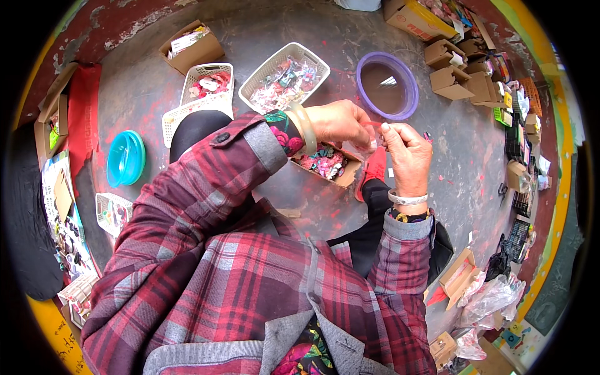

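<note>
In front of me, above a small open cardboard box [350, 173], my two hands meet. My left hand [340, 122] is closed, its fingers bent round toward the right one. With thumb and forefinger pinched, my right hand [409, 155] grips one end of a thin red strip [374, 124]. The strip's other end runs to the fingers of my left hand. Something clear, like a bit of plastic film, shows under those left fingers, too blurred to name. Small pink, red and teal pieces [326, 164] fill the box below, partly covered by my left hand and wrist.
Beyond my hands stand a white basket [249, 94] of wrapped pieces and a purple basin [412, 94]. White baskets [185, 100] and teal basins [125, 159] are to the left. Cardboard boxes [451, 84], crates and plastic bags [494, 300] line the right side.
</note>
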Available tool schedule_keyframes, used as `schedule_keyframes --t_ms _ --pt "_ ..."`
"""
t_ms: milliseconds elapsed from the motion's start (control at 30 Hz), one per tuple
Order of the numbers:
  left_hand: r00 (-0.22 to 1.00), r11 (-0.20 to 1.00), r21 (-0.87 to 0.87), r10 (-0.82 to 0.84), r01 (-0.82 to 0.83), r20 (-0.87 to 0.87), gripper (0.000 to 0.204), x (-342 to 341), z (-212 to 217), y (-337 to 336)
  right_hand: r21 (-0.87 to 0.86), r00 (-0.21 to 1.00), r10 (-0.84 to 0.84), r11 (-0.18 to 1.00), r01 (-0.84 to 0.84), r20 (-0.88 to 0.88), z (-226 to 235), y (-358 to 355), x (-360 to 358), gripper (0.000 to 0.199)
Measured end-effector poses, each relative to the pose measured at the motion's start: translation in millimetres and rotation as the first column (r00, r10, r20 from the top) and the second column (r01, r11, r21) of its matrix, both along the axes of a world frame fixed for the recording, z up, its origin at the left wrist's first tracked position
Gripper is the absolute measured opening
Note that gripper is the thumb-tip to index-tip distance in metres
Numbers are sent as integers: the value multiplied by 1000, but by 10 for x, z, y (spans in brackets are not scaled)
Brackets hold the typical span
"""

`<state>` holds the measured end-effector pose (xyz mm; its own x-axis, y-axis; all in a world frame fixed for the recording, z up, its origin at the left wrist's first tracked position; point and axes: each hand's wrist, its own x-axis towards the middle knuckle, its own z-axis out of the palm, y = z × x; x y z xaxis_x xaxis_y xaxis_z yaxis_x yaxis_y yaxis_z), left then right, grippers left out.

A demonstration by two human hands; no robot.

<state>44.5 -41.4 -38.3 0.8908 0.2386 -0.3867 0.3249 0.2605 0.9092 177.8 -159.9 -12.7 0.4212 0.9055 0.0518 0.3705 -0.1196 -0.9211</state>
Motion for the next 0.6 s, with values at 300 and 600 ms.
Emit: schedule_keyframes --t_ms 300,600 --pt "989 998 10 -63 62 132 35 -5 152 43 7 955 -178 983 185 -237 52 26 22 18" --pt "967 973 -231 64 -5 247 36 12 97 -17 0 854 -236 964 266 -463 37 16 122 21"
